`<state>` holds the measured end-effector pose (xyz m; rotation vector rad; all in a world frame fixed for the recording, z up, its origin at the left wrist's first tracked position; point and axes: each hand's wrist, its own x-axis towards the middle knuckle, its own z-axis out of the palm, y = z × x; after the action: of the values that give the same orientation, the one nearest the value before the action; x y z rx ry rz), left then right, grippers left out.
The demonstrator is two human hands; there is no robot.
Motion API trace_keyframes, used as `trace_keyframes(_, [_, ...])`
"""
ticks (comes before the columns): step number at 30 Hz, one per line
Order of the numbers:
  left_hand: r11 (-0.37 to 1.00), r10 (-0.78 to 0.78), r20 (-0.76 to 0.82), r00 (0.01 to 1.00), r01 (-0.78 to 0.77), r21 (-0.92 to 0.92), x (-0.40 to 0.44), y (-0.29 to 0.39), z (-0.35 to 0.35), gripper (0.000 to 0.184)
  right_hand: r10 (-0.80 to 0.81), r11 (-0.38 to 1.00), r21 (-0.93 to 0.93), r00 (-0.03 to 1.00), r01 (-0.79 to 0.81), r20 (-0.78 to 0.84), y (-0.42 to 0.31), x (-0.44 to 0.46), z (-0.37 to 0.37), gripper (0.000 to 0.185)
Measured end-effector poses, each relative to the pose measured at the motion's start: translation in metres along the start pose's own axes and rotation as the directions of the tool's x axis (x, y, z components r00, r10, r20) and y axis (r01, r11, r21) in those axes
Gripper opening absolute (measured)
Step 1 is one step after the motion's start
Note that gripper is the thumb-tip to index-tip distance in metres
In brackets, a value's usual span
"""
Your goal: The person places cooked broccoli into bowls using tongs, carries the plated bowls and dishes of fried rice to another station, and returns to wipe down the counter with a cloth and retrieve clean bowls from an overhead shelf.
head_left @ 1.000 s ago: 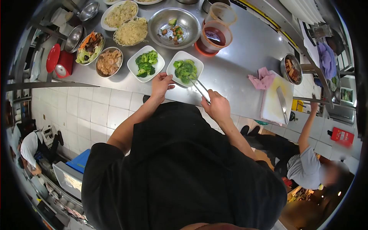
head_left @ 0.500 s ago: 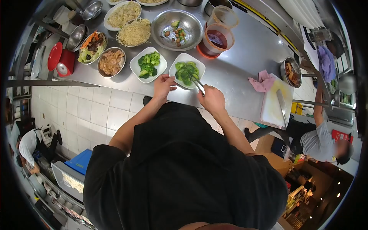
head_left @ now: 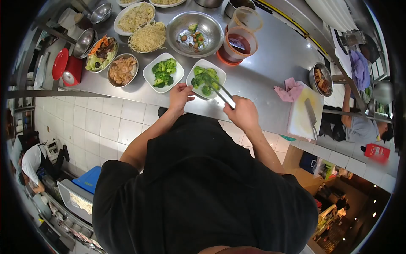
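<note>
My right hand (head_left: 242,111) is closed around metal tongs (head_left: 226,91). The tongs' tips are over the broccoli (head_left: 206,79) in the right-hand white square bowl (head_left: 223,86), and whether they grip a floret is unclear. At that bowl's lower left edge, my left hand (head_left: 181,95) has its thumb and fingers on the rim. Just left of it sits a second white bowl (head_left: 146,79), also with broccoli florets (head_left: 164,73). Behind the bowls is a wide metal bowl (head_left: 175,44) holding a few small food pieces.
Raw meat pieces (head_left: 122,70), a vegetable bowl (head_left: 101,54) and noodles (head_left: 148,37) stand to the left. Tubs of red liquid (head_left: 239,43) are behind right. A knife (head_left: 311,112) lies on a cutting board (head_left: 299,117) beside a pink cloth (head_left: 288,90). Other people stand at both sides.
My right hand and the tongs have moved right and slightly toward me, and the broccoli's arrangement looks a little different. My left hand stays put. The person at right has shifted farther off.
</note>
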<state>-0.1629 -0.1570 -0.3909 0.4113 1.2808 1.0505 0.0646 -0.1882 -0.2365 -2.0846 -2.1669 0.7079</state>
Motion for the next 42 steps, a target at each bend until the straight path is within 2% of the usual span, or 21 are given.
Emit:
trace_keyframes(1, [1.000, -0.001, 0.003, 1.000, 0.001, 0.001, 0.001, 0.000, 0.000, 0.028, 0.003, 1.000, 0.000, 1.000, -0.003, -0.001, 0.003, 0.000, -0.006, 0.034])
trace_keyframes(3, [1.000, 0.005, 0.001, 1.000, -0.005, 0.008, 0.002, -0.001, 0.000, 0.027, 0.140, 0.987, -0.101, 0.979, -0.126, 0.150, 0.007, 0.004, -0.013, 0.034])
trace_keyframes(5, [1.000, -0.013, 0.007, 1.000, 0.013, 0.019, 0.002, -0.002, -0.001, 0.028, 0.139, 0.987, -0.102, 0.976, -0.123, 0.168, 0.007, 0.004, -0.008, 0.034])
trace_keyframes(11, [1.000, -0.021, -0.023, 1.000, 0.020, -0.010, -0.002, -0.009, 0.007, 0.028, 0.058, 0.988, -0.140, 0.997, -0.063, -0.043, 0.004, -0.018, 0.036, 0.033])
trace_keyframes(13, [0.999, -0.042, -0.030, 0.999, 0.041, -0.020, -0.007, -0.011, 0.008, 0.029, 0.055, 0.991, -0.121, 0.998, -0.058, -0.035, 0.006, -0.018, 0.047, 0.034])
trace_keyframes(15, [0.998, -0.043, -0.010, 0.999, 0.043, -0.035, -0.007, -0.009, 0.007, 0.030, 0.068, 0.994, -0.076, 0.995, -0.074, -0.071, 0.002, -0.018, 0.039, 0.033])
trace_keyframes(16, [0.999, -0.034, -0.012, 0.999, 0.033, -0.036, -0.006, -0.007, 0.007, 0.030, 0.028, 0.999, -0.035, 0.987, -0.034, -0.157, 0.003, -0.019, 0.033, 0.033])
trace_keyframes(18, [0.997, -0.062, -0.017, 0.998, 0.062, -0.039, -0.007, -0.007, 0.008, 0.031, -0.004, 1.000, 0.027, 0.975, 0.010, -0.224, 0.001, -0.007, 0.010, 0.031])
trace_keyframes(19, [0.998, -0.058, -0.018, 0.998, 0.058, -0.040, -0.006, -0.007, 0.008, 0.031, -0.024, 0.995, 0.086, 0.958, 0.050, -0.286, -0.003, 0.002, -0.002, 0.030])
trace_keyframes(20, [0.996, -0.062, 0.008, 0.998, 0.063, -0.065, -0.005, -0.007, 0.008, 0.031, -0.029, 0.986, 0.149, 0.961, 0.072, -0.275, -0.009, 0.019, -0.015, 0.029])
trace_keyframes(22, [0.994, -0.065, 0.030, 0.997, 0.067, -0.090, -0.003, -0.011, 0.006, 0.032, -0.168, 0.980, 0.048, 0.926, 0.195, -0.339, -0.015, 0.067, -0.021, 0.033])
trace_keyframes(24, [0.995, -0.044, 0.032, 0.999, 0.046, -0.088, 0.001, -0.013, 0.004, 0.033, -0.246, 0.961, 0.041, 0.908, 0.275, -0.339, -0.018, 0.137, -0.009, 0.037])
trace_keyframes(26, [0.994, -0.047, 0.035, 0.998, 0.050, -0.092, -0.002, -0.008, 0.005, 0.033, -0.111, 0.994, -0.019, 0.979, 0.110, -0.173, -0.050, 0.185, -0.018, 0.039])
trace_keyframes(29, [0.995, -0.048, 0.037, 0.998, 0.051, -0.084, -0.008, -0.005, 0.004, 0.032, -0.073, 0.997, 0.012, 0.988, 0.075, -0.132, -0.071, 0.240, -0.003, 0.044])
trace_keyframes(32, [0.998, -0.037, 0.031, 0.999, 0.038, -0.042, -0.009, -0.005, 0.002, 0.031, -0.024, 0.991, 0.129, 0.995, 0.036, -0.093, -0.064, 0.275, 0.024, 0.044])
trace_keyframes(33, [1.000, -0.024, 0.034, 0.999, 0.024, -0.009, -0.008, -0.004, 0.002, 0.030, -0.031, 0.991, 0.125, 0.996, 0.041, -0.088, -0.069, 0.264, 0.016, 0.044])
trace_keyframes(35, [0.999, -0.029, 0.028, 0.999, 0.030, -0.021, -0.007, -0.005, 0.001, 0.031, -0.102, 0.978, 0.158, 0.976, 0.134, -0.193, -0.069, 0.229, -0.003, 0.043])
trace_keyframes(36, [1.000, -0.025, 0.035, 0.999, 0.025, 0.000, -0.007, -0.006, -0.001, 0.031, -0.209, 0.960, 0.128, 0.942, 0.248, -0.261, -0.063, 0.211, -0.009, 0.041])
trace_keyframes(38, [1.000, -0.023, 0.046, 0.999, 0.022, 0.022, -0.007, -0.006, -0.003, 0.031, -0.289, 0.936, 0.131, 0.925, 0.328, -0.248, -0.060, 0.159, -0.030, 0.038])
trace_keyframes(40, [0.998, -0.056, 0.052, 0.997, 0.057, -0.018, -0.010, 0.000, -0.004, 0.032, -0.292, 0.927, 0.201, 0.946, 0.316, -0.141, -0.057, 0.109, -0.041, 0.036])
trace_keyframes(42, [0.995, -0.084, 0.066, 0.994, 0.087, -0.039, -0.014, 0.003, -0.011, 0.031, -0.364, 0.926, 0.062, 0.923, 0.374, -0.128, -0.058, 0.080, -0.023, 0.033])
